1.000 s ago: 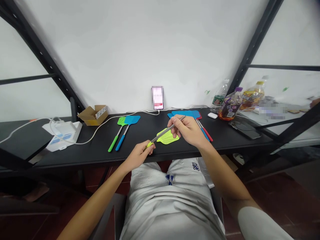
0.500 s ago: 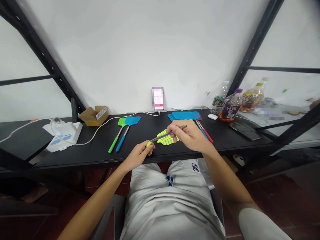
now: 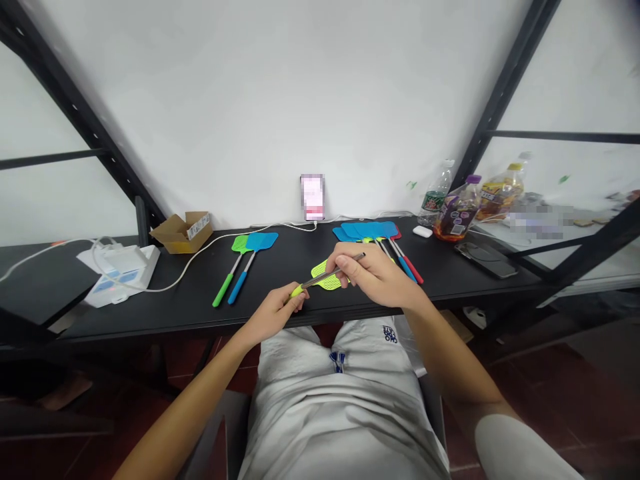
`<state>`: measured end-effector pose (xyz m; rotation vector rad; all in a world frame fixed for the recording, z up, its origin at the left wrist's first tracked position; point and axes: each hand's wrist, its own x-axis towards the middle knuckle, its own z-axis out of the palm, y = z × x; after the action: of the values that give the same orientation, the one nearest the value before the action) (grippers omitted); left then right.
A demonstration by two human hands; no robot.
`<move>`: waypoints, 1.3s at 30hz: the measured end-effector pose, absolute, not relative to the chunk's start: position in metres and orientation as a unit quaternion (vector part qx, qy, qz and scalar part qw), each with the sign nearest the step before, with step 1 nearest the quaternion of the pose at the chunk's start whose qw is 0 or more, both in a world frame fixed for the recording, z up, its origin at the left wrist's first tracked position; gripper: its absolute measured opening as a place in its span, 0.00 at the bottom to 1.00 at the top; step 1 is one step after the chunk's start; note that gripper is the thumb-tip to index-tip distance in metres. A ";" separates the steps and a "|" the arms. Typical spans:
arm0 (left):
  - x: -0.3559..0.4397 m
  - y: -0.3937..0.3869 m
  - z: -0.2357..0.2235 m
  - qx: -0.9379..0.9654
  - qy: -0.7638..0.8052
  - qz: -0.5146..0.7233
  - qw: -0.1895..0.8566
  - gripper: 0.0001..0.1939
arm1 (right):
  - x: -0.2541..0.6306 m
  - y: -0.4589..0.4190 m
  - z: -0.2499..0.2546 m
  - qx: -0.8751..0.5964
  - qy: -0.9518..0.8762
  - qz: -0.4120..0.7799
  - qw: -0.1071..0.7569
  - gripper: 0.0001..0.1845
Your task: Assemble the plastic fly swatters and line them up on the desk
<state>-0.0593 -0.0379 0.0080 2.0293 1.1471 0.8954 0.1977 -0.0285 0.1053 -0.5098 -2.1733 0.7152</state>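
Observation:
My left hand (image 3: 281,311) is closed round the yellow grip (image 3: 297,291) of a fly swatter handle, just above the desk's front edge. From that grip a thin metal rod (image 3: 320,277) slants up to the right. My right hand (image 3: 377,275) pinches the rod near its far end, thumb on top, and the bare tip pokes out past the fingers. Behind the rod a yellow-green perforated swatter head (image 3: 331,285) lies on the desk, partly covered by my right hand. Whether the head joins anything under that hand is hidden.
A green swatter (image 3: 225,288) and a blue swatter (image 3: 239,285) lie left. Overlapping blue-headed swatters (image 3: 367,231) and a red-handled one (image 3: 413,268) lie right. Around them are an open carton (image 3: 183,235), a propped phone (image 3: 313,197), bottles (image 3: 457,212) and a dark phone (image 3: 487,259).
The view has shifted slightly. More of the yellow grip shows at my left hand, and the rod sits a little lower in my right fingers. Both hands keep their hold.

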 end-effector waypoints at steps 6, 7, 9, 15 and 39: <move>-0.060 -0.038 0.008 0.779 0.436 0.336 0.301 0.15 | 0.178 -0.018 0.089 -0.227 -0.847 0.331 0.348 0.20; -0.060 -0.038 0.008 0.778 0.436 0.337 0.301 0.15 | 0.174 -0.018 0.086 -0.228 -0.848 0.333 0.343 0.20; -0.060 -0.038 0.009 0.776 0.436 0.338 0.305 0.15 | 0.166 -0.017 0.082 -0.233 -0.847 0.334 0.342 0.20; -0.062 -0.036 0.007 0.753 0.429 0.363 0.343 0.14 | 0.168 -0.003 0.076 -0.240 -0.864 0.316 0.310 0.25; -0.065 -0.031 0.007 0.521 0.382 0.530 0.549 0.16 | 0.163 -0.037 0.080 -0.390 -0.918 -0.032 -0.065 0.15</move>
<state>-0.0647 -0.0309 0.0066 1.2335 0.9052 1.2550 0.1634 -0.0371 0.0801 -1.2779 -3.0095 -0.1064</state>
